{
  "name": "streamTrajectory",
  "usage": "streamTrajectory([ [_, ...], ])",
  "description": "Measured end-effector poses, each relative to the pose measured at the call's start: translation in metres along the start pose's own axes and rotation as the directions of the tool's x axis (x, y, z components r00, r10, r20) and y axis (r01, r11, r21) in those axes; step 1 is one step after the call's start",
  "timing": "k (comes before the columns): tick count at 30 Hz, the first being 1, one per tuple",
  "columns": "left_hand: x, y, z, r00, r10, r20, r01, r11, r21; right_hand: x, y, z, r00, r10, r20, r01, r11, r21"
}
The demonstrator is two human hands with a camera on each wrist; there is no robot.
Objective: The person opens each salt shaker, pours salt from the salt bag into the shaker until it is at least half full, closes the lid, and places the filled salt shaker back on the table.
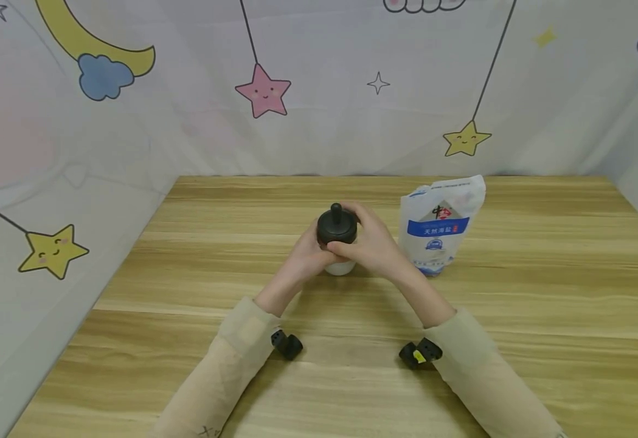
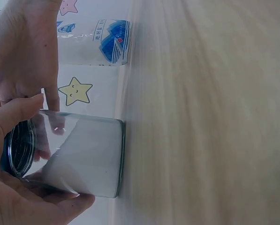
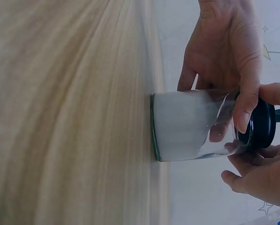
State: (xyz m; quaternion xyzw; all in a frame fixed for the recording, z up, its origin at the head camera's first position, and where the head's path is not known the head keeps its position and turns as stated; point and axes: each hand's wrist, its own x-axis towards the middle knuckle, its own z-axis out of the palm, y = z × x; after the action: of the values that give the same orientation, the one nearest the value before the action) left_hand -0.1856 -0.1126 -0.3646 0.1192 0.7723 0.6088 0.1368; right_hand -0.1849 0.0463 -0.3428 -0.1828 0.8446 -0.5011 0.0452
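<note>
Upright on the table stands a clear glass jar (image 1: 340, 268), partly filled with white grains whose surface slopes in the left wrist view. A black lid (image 1: 337, 225) with a knob sits on its mouth. My left hand (image 1: 303, 253) grips the upper glass, thumb and fingers on opposite sides. From the other side my right hand (image 1: 377, 244) holds the lid; in the right wrist view its fingers curl around the black rim (image 3: 263, 123). To the right of the jar, a white and blue pouch with Chinese lettering (image 1: 433, 243) stands upright, its top crumpled.
The wood-grain table (image 1: 543, 292) stretches out on both sides of the hands. Behind it hangs a pale cloth (image 1: 340, 140) with stars and a moon, and a similar cloth borders the left side. Black wrist cameras (image 1: 291, 347) sit at the sleeves.
</note>
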Motion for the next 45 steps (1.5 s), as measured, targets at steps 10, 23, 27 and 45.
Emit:
streamTrajectory([
  [10,-0.001,-0.001,0.0,1.0,-0.008,-0.006,0.008,1.0,-0.012,-0.003,0.004,-0.001,0.999,0.032,-0.02,-0.031,0.999,0.033],
  [23,0.0,0.0,0.001,0.999,-0.034,-0.012,0.034,0.999,0.005,-0.002,-0.001,-0.003,0.995,0.102,0.017,-0.103,0.987,0.12],
  [27,0.0,0.0,0.0,1.0,-0.02,-0.002,0.02,1.0,-0.002,-0.001,-0.001,-0.001,0.993,0.115,-0.019,-0.113,0.99,0.09],
  [45,-0.005,0.002,0.002,0.997,-0.058,-0.056,0.06,0.997,0.047,-0.005,0.0,0.012,0.979,0.041,-0.199,-0.032,0.998,0.051],
])
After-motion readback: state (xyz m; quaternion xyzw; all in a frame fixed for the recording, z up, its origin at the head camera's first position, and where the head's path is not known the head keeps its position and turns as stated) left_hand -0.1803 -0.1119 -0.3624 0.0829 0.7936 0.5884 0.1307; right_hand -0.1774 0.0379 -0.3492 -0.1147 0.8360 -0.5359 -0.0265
